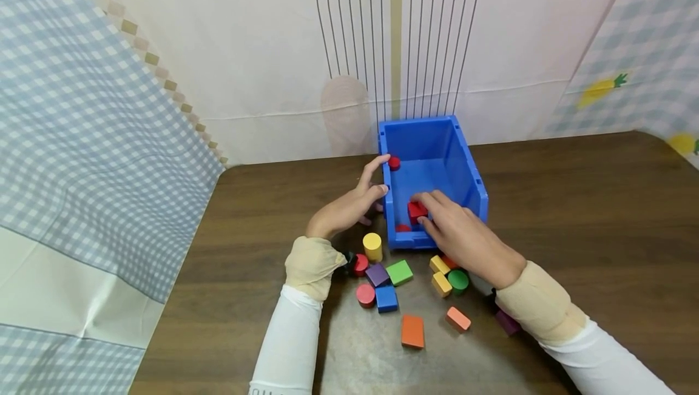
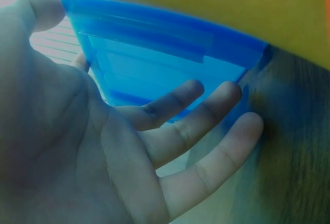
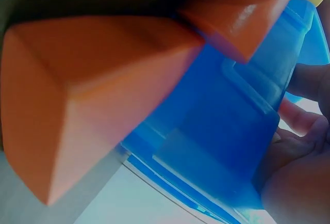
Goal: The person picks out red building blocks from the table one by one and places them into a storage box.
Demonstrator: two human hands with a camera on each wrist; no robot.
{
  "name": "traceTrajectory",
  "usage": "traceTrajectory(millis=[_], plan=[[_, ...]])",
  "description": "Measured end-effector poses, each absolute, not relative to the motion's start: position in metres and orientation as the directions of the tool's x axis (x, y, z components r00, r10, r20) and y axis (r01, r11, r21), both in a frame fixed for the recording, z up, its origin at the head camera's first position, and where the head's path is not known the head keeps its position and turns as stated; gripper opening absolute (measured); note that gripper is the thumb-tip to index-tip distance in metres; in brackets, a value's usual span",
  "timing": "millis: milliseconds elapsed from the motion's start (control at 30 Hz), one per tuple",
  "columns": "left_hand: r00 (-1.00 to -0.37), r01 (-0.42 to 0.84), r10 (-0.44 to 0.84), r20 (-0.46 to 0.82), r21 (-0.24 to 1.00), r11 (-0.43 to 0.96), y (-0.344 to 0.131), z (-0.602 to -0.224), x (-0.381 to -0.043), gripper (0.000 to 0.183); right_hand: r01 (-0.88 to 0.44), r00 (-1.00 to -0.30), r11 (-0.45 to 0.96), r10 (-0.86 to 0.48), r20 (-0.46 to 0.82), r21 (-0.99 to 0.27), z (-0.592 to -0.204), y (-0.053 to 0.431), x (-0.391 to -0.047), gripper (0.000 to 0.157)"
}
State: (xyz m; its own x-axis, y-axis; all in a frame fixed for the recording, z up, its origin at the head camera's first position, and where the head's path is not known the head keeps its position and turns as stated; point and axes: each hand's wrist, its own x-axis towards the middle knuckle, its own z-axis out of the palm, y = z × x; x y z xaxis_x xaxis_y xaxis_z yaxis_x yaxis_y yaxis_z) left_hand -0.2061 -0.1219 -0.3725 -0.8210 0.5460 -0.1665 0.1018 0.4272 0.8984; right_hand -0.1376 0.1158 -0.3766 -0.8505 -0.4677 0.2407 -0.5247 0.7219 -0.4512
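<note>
The right hand (image 1: 464, 234) is inside the blue box (image 1: 426, 176), near its front end. Its thumb and fingers pinch a red block (image 1: 417, 212), so they are only as far apart as the block is wide. I cannot tell if the block touches the bottom of the box or is held a little above it.

The left hand (image 1: 346, 204) holds no block. Its fingers are spread and a bit bent. Two fingertips touch the left edge of the box, and the other fingers are lower down, by the outside of that wall. It looks like this hand helps keep the box from sliding.

Two more red pieces are in the box: a small red round piece (image 1: 394, 163) by the left wall near the back, and another red piece (image 1: 402, 228) at the front. On the table (image 1: 262, 201), in front of the box, are a yellow round block (image 1: 372, 247), a light green block (image 1: 400, 272), a blue block (image 1: 386, 299), an orange block (image 1: 412, 331) and others.

The step in hand seems to be putting the red block down in the box. I think the next move needs the block low and steady, then the pinch let go gently, without bumping the red piece close by.
</note>
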Motion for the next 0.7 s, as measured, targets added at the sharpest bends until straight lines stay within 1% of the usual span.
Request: traceTrajectory(millis=[167, 233, 533, 700], plan=[[-0.821, 0.104, 0.546, -0.168, 0.896, 0.432, -0.1215, -0.3716, -0.2058, 0.062, -0.453, -0.89, 0.752, -0.416, 0.188, -0.48, -0.3761, 0.1126, -0.1384, 0.045], [-0.821, 0.104, 0.545, -0.169, 0.895, 0.433, -0.1214, -0.3717, -0.2058, 0.062, -0.425, -0.903, 0.76, -0.395, 0.17, -0.492, -0.3759, 0.1112, -0.1385, 0.045], [-0.809, 0.119, 0.563, -0.169, 0.891, 0.438, -0.1213, -0.374, -0.2062, 0.061, -0.349, -0.934, 0.769, -0.333, 0.131, -0.535, -0.3766, 0.1092, -0.1411, 0.035], [-0.814, 0.118, 0.557, -0.163, 0.893, 0.434, -0.1228, -0.3736, -0.2072, 0.06, -0.37, -0.927, 0.745, -0.336, 0.167, -0.555, -0.3779, 0.1084, -0.1454, 0.028]])
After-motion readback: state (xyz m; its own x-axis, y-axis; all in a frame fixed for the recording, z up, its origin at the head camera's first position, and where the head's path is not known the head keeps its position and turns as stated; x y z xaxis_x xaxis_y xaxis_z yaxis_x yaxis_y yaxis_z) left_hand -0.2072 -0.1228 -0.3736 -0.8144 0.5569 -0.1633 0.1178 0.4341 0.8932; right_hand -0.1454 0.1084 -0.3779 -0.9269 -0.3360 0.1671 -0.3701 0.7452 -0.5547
